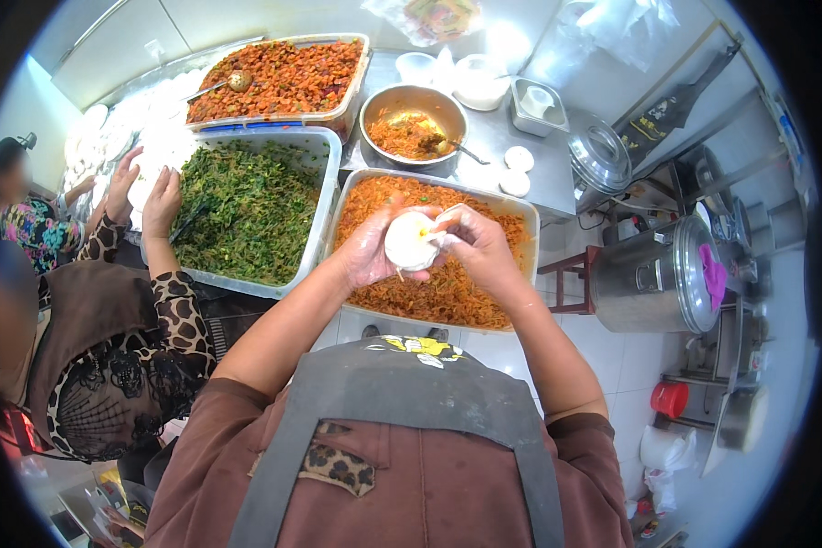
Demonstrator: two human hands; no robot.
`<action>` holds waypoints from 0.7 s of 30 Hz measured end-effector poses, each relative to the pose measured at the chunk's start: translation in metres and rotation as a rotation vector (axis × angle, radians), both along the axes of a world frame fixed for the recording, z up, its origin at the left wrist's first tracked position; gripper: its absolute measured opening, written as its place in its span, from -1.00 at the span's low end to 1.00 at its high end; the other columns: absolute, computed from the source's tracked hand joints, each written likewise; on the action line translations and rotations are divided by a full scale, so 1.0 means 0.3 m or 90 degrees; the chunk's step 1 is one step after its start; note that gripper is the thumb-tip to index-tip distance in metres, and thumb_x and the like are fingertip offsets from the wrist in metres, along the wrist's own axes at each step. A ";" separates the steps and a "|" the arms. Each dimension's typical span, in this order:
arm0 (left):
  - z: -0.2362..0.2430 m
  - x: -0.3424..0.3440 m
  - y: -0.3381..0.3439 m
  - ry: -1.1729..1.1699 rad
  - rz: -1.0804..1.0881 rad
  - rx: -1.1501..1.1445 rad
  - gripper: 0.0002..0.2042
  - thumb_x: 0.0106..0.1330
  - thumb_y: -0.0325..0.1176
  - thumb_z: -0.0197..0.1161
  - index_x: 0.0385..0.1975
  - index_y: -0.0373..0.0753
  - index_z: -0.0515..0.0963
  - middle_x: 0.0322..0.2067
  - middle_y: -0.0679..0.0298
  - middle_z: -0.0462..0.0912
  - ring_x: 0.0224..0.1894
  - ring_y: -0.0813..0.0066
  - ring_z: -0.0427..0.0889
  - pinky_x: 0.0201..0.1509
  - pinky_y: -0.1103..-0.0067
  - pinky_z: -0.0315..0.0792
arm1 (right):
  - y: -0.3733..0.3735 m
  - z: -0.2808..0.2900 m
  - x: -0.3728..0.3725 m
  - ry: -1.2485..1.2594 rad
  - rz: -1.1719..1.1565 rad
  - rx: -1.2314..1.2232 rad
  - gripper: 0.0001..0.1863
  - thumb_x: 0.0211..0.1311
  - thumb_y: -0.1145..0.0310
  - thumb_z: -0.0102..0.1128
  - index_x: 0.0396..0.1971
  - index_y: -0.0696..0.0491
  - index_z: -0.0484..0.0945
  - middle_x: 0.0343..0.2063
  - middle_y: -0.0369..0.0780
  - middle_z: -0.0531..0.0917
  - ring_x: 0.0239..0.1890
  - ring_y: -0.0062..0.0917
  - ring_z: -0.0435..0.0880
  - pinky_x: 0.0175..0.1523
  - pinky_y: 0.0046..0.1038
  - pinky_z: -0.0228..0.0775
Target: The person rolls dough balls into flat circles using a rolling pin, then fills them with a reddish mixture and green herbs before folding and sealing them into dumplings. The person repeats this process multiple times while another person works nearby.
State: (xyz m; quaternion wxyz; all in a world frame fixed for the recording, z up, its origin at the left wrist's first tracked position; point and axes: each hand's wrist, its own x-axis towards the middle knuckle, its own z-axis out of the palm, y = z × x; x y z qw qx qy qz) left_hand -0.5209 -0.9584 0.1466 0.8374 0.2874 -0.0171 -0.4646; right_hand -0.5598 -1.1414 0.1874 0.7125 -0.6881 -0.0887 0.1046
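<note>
A round white stuffed bun [408, 243] of soft dough rests in the cupped palm of my left hand [363, 254], whose fingers curl round its far side. My right hand [480, 247] pinches the dough at the bun's right edge, near a small orange spot of filling. Both hands are dusted white. Beneath them lies a clear plastic tub [532, 219] of orange shredded filling. Just beyond it, a steel bowl [368, 108] holds more of this filling and a spoon [466, 149].
Two finished-looking white buns [517, 171] sit on the steel table [557, 173]. Leftward are a tub [327, 169] of chopped greens and a tub [361, 68] of red diced filling. A co-worker's hands [160, 196] are over the greens' left edge. A large steel pot [644, 279] stands at right.
</note>
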 end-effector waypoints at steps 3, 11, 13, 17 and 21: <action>0.003 -0.032 -0.040 0.032 0.130 -0.062 -0.37 0.28 0.20 -0.32 0.17 -0.15 0.18 0.02 0.11 0.41 -0.03 0.18 0.50 -0.01 0.18 0.43 | 0.012 -0.027 0.025 -0.034 -0.059 0.109 -0.82 0.08 0.59 0.07 -0.27 0.13 0.47 -0.38 -0.34 0.51 -0.34 -0.69 0.50 -0.25 -0.61 0.42; -0.044 -0.019 -0.064 0.087 0.171 -0.001 -0.46 0.33 0.10 -0.33 0.04 -0.20 0.30 -0.07 0.13 0.47 -0.02 0.25 0.48 0.07 0.19 0.36 | 0.026 -0.027 0.006 -0.280 -0.071 -0.409 -0.87 -0.03 0.51 0.17 -0.42 0.18 0.48 -0.43 -0.11 0.51 -0.36 -0.28 0.54 -0.26 -0.43 0.39; -0.034 -0.014 -0.067 0.092 0.156 0.043 -0.47 0.33 0.11 -0.30 0.02 -0.19 0.31 -0.07 0.12 0.47 -0.04 0.25 0.49 0.03 0.18 0.40 | 0.015 -0.028 0.007 -0.409 -0.062 -0.459 -0.86 -0.05 0.52 0.18 -0.42 0.17 0.46 -0.42 -0.10 0.51 -0.34 -0.24 0.53 -0.25 -0.43 0.40; 0.078 0.019 -0.053 0.042 0.103 0.098 -0.43 0.29 0.17 -0.25 0.03 -0.19 0.30 -0.06 0.13 0.46 -0.07 0.27 0.53 -0.05 0.17 0.46 | -0.016 -0.018 0.026 -0.557 -0.074 -0.453 -0.84 -0.01 0.57 0.14 -0.37 0.13 0.44 -0.43 -0.17 0.52 -0.35 -0.38 0.56 -0.26 -0.49 0.42; 0.191 -0.006 -0.087 -0.058 0.250 0.030 -0.40 0.28 0.20 -0.27 0.06 -0.19 0.28 -0.06 0.14 0.47 -0.06 0.26 0.52 -0.05 0.20 0.47 | 0.005 0.018 0.039 -0.114 -0.161 0.092 -0.86 0.05 0.59 0.11 -0.34 0.14 0.44 -0.41 -0.30 0.51 -0.32 -0.64 0.53 -0.27 -0.55 0.42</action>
